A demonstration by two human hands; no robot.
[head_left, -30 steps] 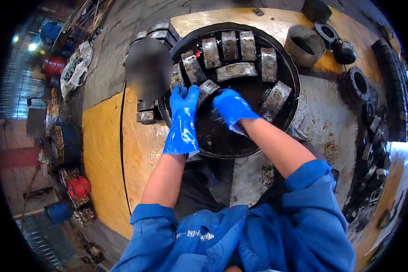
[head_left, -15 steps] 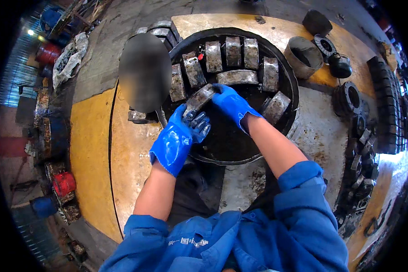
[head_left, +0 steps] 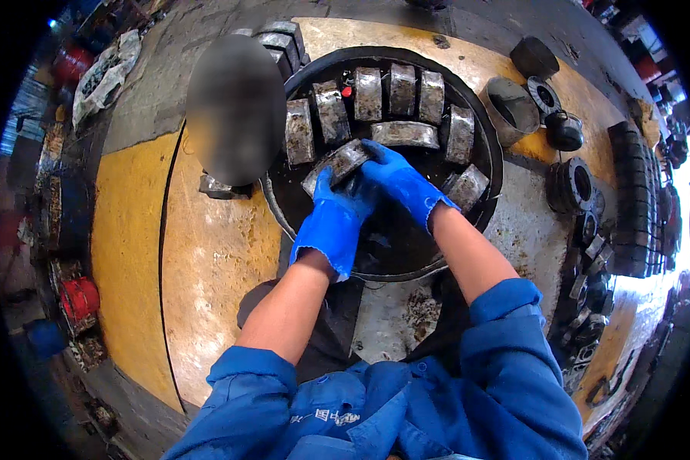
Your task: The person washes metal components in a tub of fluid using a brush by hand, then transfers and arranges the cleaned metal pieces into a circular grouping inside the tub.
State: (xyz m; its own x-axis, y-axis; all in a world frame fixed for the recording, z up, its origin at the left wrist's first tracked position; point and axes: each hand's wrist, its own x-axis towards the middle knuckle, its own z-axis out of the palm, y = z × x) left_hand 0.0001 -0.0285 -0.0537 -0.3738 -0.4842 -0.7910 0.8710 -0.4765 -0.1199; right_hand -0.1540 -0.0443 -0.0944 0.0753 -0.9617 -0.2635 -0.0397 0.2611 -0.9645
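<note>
Both-handed: left hand (head_left: pixel 335 218) and right hand (head_left: pixel 397 180) extended over black tray (head_left: pixel 479 126), fingers gripping grey metal block (head_left: pixel 337 165).

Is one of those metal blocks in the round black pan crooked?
Yes. The metal block gripped by the left hand and right hand lies slanted near the middle of the round black pan, while the other blocks stand side by side along the rim. Another block lies crosswise below them.

Workshop floor: I'm over a black oily pan (head_left: pixel 479 123) of metal bearing shells (head_left: pixel 405 133), worn yellow-painted floor (head_left: pixel 130 253), stacked steel rings (head_left: pixel 571 184) to my right.
</note>
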